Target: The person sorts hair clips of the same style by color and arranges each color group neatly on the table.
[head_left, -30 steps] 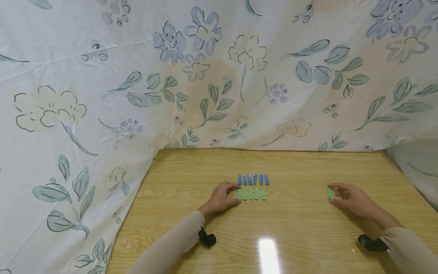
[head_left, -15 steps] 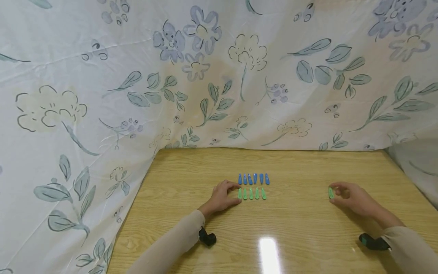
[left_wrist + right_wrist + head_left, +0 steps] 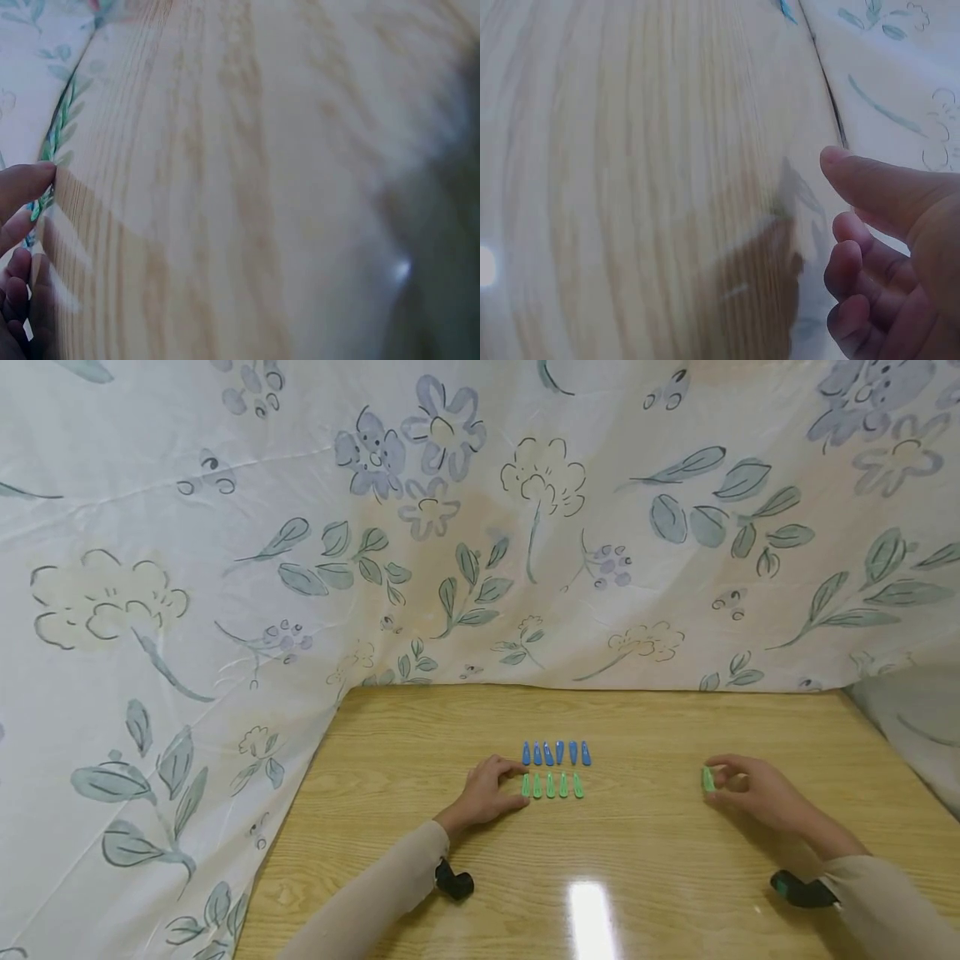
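A row of several green snap hair clips (image 3: pixel 551 785) lies on the wooden table below a row of several blue hair clips (image 3: pixel 559 752). At the left end of the green row, my left hand (image 3: pixel 487 792) pinches the outermost green clip (image 3: pixel 527 786) lengthwise, thumb at its near end and a finger at its far end. Well to the right, my right hand (image 3: pixel 761 793) holds a single green hair clip (image 3: pixel 708 779) between thumb and finger. The right wrist view shows that thumb (image 3: pixel 885 184) and curled fingers, with the clip hidden there.
The wooden table (image 3: pixel 420 718) runs back to a floral cloth (image 3: pixel 465 527), which hangs behind it and along the left side. A bright light reflection (image 3: pixel 591 918) shows near the front. Black wrist cameras (image 3: pixel 454 881) sit on both sleeves.
My right hand has shifted slightly left with the green hair clip. The left hand and both rows of clips have stayed in place.
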`<state>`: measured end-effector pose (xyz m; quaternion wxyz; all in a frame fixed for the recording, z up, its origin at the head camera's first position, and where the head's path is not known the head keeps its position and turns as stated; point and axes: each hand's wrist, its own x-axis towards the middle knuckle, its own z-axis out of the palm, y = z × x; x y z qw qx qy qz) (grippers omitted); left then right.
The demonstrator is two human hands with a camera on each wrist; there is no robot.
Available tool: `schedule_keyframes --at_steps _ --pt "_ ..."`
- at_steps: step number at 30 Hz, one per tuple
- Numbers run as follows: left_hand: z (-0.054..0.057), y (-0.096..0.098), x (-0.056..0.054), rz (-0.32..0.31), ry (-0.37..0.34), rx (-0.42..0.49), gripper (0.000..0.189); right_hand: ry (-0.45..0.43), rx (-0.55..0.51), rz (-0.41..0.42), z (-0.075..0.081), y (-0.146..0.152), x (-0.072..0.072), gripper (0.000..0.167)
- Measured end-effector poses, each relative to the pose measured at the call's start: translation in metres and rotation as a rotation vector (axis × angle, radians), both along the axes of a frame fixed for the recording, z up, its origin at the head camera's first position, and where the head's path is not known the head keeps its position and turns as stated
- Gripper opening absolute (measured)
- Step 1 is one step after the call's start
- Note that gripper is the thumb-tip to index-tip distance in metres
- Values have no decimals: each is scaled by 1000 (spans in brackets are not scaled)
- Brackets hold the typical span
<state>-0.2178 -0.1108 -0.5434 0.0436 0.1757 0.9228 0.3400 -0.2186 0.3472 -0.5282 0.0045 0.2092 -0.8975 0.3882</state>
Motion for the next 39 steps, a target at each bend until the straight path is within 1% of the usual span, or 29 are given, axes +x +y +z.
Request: schedule_keyframes --at_steps 7,12,18,29,39 --pt "1 0 0 1 5 6 48 -45 -21 22 3 -18 -2 49" --pt "2 -1 1 -3 7 10 48 -77 -6 27 7 -31 -2 50" --pt "1 0 0 -3 6 6 48 -65 -34 50 6 -46 -2 49" --pt "1 0 0 -3 8 14 48 -86 -76 77 3 -69 -4 50" --pt "3 1 1 0 1 18 49 -165 -91 100 7 -91 -5 53"
